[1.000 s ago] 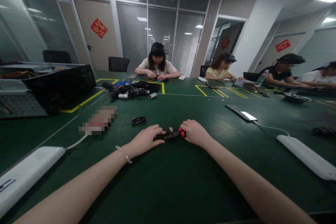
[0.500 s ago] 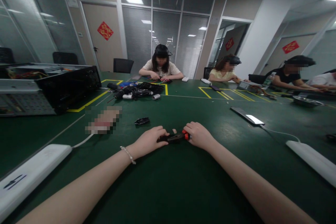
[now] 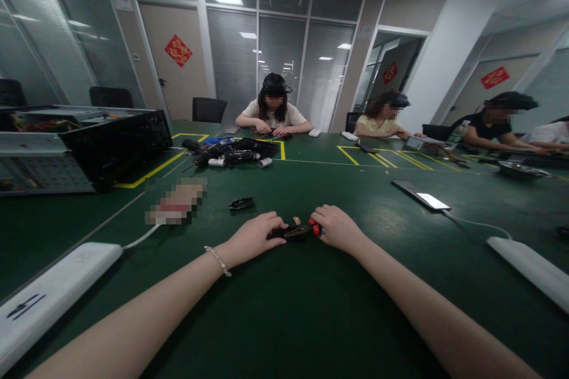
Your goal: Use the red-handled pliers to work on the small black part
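Observation:
My right hand [image 3: 336, 226] is closed around the red handles of a pair of pliers [image 3: 300, 230], whose dark jaws point left. Between the fingers and thumb of my left hand [image 3: 258, 235] is a small black part [image 3: 276, 232]; its exact kind does not show. The plier jaws meet or overlap this part, though I cannot tell how firmly they grip it. Just behind the jaws lies a small pale piece [image 3: 297, 221]. A separate black plastic piece [image 3: 241, 204] rests on the green table [image 3: 306, 314], beyond my left hand.
An opened computer case [image 3: 120, 145] stands at the left. Behind it to the right is a pile of black parts and cables [image 3: 231, 153]. White power banks [image 3: 57, 290] flank my arms, one cabled to a phone [image 3: 422, 195]. Several people sit across the table.
Both hands and the pliers stay in nearly the same place. The whole view has shifted very slightly.

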Demonstrator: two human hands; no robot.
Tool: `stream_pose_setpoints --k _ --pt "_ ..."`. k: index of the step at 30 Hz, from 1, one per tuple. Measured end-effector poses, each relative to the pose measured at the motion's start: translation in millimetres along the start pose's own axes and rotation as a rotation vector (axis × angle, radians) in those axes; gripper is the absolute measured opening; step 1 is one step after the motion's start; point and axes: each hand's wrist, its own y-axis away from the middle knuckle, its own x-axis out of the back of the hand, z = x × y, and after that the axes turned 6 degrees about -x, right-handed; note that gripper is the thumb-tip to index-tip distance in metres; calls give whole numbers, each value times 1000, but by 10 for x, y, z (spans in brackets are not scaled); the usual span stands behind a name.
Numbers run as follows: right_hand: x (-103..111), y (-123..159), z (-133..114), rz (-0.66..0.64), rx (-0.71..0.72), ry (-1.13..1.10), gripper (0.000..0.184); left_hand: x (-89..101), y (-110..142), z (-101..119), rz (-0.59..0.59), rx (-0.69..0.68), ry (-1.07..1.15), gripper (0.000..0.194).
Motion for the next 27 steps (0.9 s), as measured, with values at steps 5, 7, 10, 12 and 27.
stream_pose_setpoints --k 5,7,10,12,27 --pt "17 4 11 4 -3 -6 19 26 -10 22 -8 16 2 23" --pt "19 7 19 4 -4 0 19 32 -12 24 -11 17 8 23" --pt "18 8 26 -1 -1 9 19 30 -11 24 -10 17 14 23" --pt "14 8 25 -5 -3 7 19 25 -9 24 -8 19 12 22" --pt "-42 2 30 -6 -16 -28 19 13 -14 16 -15 39 12 23"
